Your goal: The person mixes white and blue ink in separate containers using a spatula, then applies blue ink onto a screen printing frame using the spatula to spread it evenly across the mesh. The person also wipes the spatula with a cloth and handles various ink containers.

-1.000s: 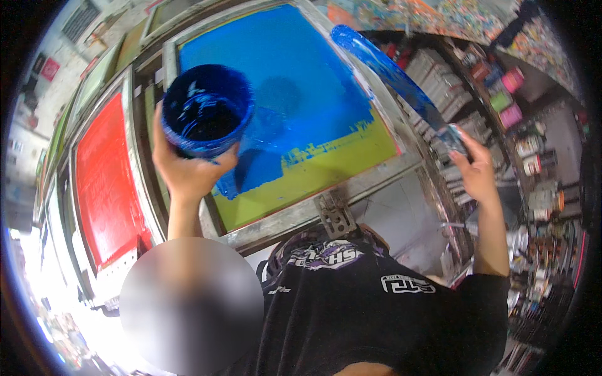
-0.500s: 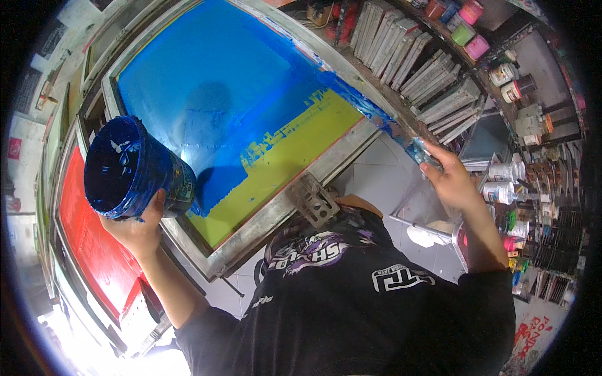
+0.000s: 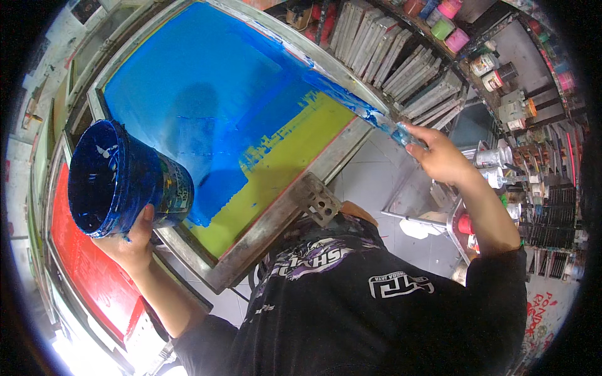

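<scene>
My left hand (image 3: 128, 249) grips a blue-smeared ink bucket (image 3: 169, 188) from below, tilted so its open mouth faces left. Dark blue ink coats the inside. The bucket hangs over the near left corner of a screen-printing frame (image 3: 249, 237). Blue ink (image 3: 188, 81) covers most of its mesh, and a yellow-green strip (image 3: 295, 141) shows along the near side. My right hand (image 3: 442, 156) is closed around the handle of an ink spatula (image 3: 376, 116), beyond the frame's right corner. Its blue-coated blade lies along the frame's right edge; whether it touches cannot be told.
A metal clamp (image 3: 316, 199) sits at the frame's near edge, close to my body. Another frame with red mesh (image 3: 94, 276) stands on the left. Stacked grey frames (image 3: 370, 47) fill a rack at far right, beside shelves of ink tubs (image 3: 456, 41).
The view has shifted a little. The bucket sits slightly farther left over the frame, still in my left hand. My right hand and the spatula have shifted slightly up and left in view.
</scene>
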A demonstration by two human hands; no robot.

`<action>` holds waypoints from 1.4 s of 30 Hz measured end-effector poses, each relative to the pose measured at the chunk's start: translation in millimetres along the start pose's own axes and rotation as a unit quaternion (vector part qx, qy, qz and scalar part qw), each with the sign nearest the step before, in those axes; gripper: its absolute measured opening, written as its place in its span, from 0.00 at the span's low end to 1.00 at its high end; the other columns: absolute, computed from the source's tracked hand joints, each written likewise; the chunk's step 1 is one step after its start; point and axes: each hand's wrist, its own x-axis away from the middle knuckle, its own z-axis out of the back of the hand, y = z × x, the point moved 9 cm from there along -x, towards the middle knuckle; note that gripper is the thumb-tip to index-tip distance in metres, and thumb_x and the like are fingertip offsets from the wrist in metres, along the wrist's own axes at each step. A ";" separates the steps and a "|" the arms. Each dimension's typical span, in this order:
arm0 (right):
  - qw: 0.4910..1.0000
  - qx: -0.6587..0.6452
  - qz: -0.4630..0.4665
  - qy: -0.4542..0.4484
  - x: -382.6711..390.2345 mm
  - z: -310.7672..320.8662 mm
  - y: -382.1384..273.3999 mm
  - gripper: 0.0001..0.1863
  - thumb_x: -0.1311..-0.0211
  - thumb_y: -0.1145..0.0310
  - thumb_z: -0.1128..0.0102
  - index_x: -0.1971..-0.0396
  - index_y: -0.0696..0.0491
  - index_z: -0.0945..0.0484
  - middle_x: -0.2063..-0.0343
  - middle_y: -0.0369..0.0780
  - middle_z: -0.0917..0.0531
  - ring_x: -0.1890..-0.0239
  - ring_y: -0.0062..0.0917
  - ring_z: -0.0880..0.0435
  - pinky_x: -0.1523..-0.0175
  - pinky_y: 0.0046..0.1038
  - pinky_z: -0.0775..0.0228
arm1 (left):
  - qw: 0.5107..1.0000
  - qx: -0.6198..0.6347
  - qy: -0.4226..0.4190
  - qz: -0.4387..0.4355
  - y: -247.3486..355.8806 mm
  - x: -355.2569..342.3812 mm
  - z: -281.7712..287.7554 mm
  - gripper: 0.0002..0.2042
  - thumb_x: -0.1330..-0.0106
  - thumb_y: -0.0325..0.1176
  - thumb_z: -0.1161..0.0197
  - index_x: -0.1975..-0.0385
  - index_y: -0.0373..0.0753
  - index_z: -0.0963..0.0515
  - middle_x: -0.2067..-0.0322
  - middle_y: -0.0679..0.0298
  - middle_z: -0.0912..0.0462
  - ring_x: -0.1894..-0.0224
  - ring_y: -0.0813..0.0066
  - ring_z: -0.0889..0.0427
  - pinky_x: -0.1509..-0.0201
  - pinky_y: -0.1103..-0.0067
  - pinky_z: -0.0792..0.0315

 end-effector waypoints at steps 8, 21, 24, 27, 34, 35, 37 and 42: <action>0.994 -0.080 -0.058 -0.044 -45.4 -4.4 -4.7 0.22 0.39 0.68 0.46 0.44 0.55 0.31 0.59 0.48 0.20 0.59 0.28 0.22 0.52 0.28 0.33 | 1.000 -0.007 -0.002 0.027 0.4 -2.1 10.7 0.37 0.59 0.28 0.29 0.45 0.26 0.37 0.52 0.53 0.26 0.51 0.63 0.25 0.44 0.70 0.32; 0.995 -0.025 -0.077 -0.065 20.6 14.3 -4.4 0.22 0.39 0.68 0.46 0.44 0.54 0.31 0.51 0.52 0.25 0.46 0.39 0.27 0.42 0.30 0.39 | 0.998 -0.019 0.033 0.041 1.8 7.8 29.2 0.37 0.60 0.27 0.30 0.46 0.27 0.37 0.54 0.54 0.26 0.53 0.63 0.24 0.45 0.69 0.31; 0.999 0.010 -0.007 -0.039 3.2 3.2 7.1 0.23 0.39 0.67 0.46 0.44 0.54 0.32 0.51 0.52 0.25 0.48 0.37 0.26 0.44 0.29 0.37 | 0.998 0.005 0.048 0.042 2.7 6.8 25.5 0.37 0.60 0.27 0.30 0.46 0.27 0.37 0.54 0.54 0.26 0.53 0.63 0.24 0.45 0.69 0.31; 0.998 0.004 -0.006 -0.058 -14.8 -2.0 -2.0 0.23 0.39 0.66 0.46 0.44 0.54 0.32 0.51 0.52 0.25 0.50 0.36 0.24 0.47 0.28 0.35 | 0.998 -0.002 0.040 0.050 3.2 4.6 24.8 0.37 0.61 0.28 0.30 0.46 0.28 0.36 0.53 0.54 0.26 0.53 0.62 0.24 0.45 0.69 0.32; 0.994 -0.034 -0.048 -0.089 -49.9 -11.3 -11.2 0.23 0.39 0.68 0.47 0.43 0.55 0.32 0.60 0.49 0.20 0.59 0.29 0.21 0.55 0.27 0.32 | 0.999 -0.004 0.032 0.044 3.6 3.9 21.0 0.37 0.61 0.28 0.31 0.46 0.28 0.36 0.53 0.53 0.26 0.52 0.61 0.25 0.44 0.69 0.32; 0.997 -0.018 -0.013 -0.073 -54.3 -9.8 -15.2 0.23 0.39 0.68 0.47 0.43 0.55 0.32 0.61 0.48 0.20 0.59 0.29 0.21 0.56 0.27 0.31 | 0.999 -0.007 0.028 0.038 5.0 3.4 19.9 0.37 0.61 0.28 0.31 0.46 0.28 0.36 0.53 0.53 0.26 0.52 0.61 0.25 0.44 0.69 0.32; 0.996 -0.003 -0.020 -0.082 -60.6 -8.9 -19.5 0.23 0.39 0.68 0.47 0.43 0.55 0.32 0.59 0.48 0.20 0.59 0.29 0.21 0.59 0.27 0.30 | 0.999 -0.005 0.025 0.046 5.7 3.1 20.0 0.37 0.61 0.29 0.30 0.45 0.28 0.37 0.52 0.53 0.26 0.51 0.61 0.25 0.44 0.69 0.32; 0.996 -0.027 -0.040 -0.074 -63.5 -3.3 -42.5 0.22 0.40 0.71 0.49 0.44 0.53 0.31 0.77 0.38 0.24 0.80 0.18 0.27 0.74 0.24 0.32 | 0.999 0.002 0.026 0.044 7.0 3.9 20.4 0.39 0.61 0.31 0.29 0.45 0.27 0.37 0.52 0.52 0.26 0.51 0.61 0.25 0.44 0.69 0.32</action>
